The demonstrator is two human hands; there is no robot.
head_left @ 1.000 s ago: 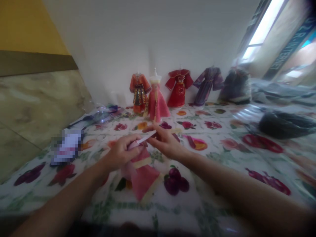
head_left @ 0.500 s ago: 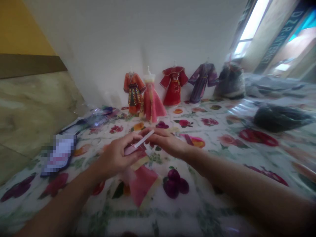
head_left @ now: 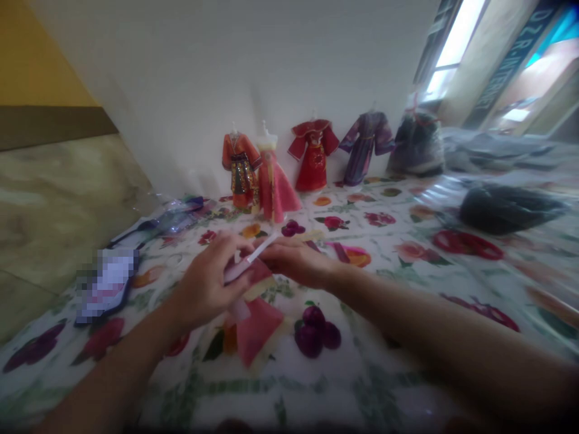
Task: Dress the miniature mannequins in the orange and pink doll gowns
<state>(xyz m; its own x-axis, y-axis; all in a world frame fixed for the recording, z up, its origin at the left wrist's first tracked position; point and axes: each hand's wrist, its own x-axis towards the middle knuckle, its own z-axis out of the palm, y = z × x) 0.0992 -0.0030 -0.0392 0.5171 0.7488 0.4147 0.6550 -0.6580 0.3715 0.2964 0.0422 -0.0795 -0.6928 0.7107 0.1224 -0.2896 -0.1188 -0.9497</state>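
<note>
My left hand [head_left: 211, 271] is closed around a narrow white strip [head_left: 263, 247], wider at the palm and slanting up to the right. Whether it is ribbon or something stiff, I cannot tell. Under that hand hangs pink cloth [head_left: 259, 271] with a cream edge. My right hand [head_left: 294, 260] meets it from the other side, its fingers bent against the pink cloth, the fingertips partly hidden. A lower pink cloth panel [head_left: 257, 331] with a pale yellowish border spreads over the table toward me; I cannot see whether both parts are one piece.
Small doll dresses stand along the wall: an orange one [head_left: 239, 169], a pink one [head_left: 278, 187], a red one [head_left: 313, 157] and a purple one [head_left: 367, 147]. A phone [head_left: 108, 286] lies left on the fruit-print tablecloth [head_left: 362, 386]. At right is a dark plastic-wrapped bundle [head_left: 506, 208].
The white strip has tipped slightly, and more pink cloth shows between my hands. My right fingers have curled in lower. The whole view has shifted slightly.
</note>
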